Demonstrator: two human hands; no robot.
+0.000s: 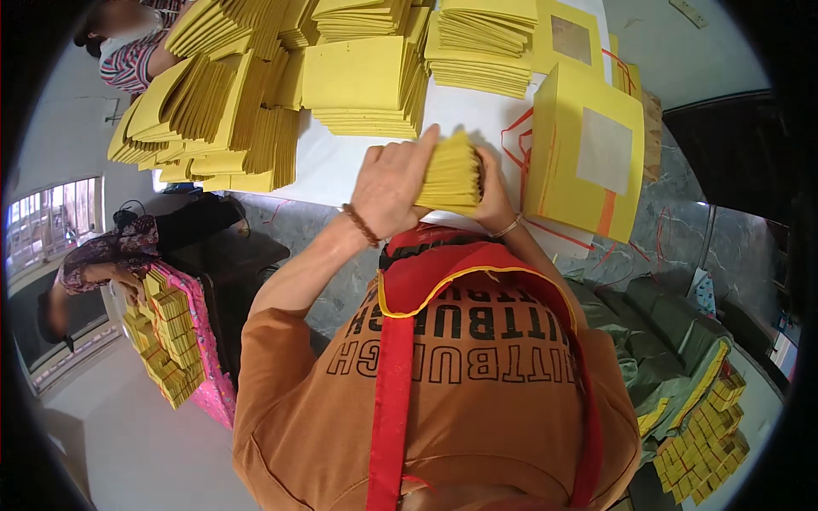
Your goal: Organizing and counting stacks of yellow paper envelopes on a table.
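At the near edge of the white table, my two hands grip a thick stack of yellow folded papers (451, 176) between them. On its left side is my left hand (392, 180), its index finger pointing up along the stack and its other fingers curled. Wrapped round the right side is my right hand (494, 192), with its fingertips partly hidden behind the papers. Just right of my hands stands a tall yellow bundle (586, 157) with a pale square on its front and an orange-red strip. Red strings (519, 140) lie on the table beside it.
Piles of yellow folded papers (358, 81) cover the table's far side and left (192, 102). A person (136, 51) sits at the far left; another (102, 260) leans over a pink-lined container of yellow bundles (170, 341). Green sacks (665, 324) and more bundles (703, 434) stand at right.
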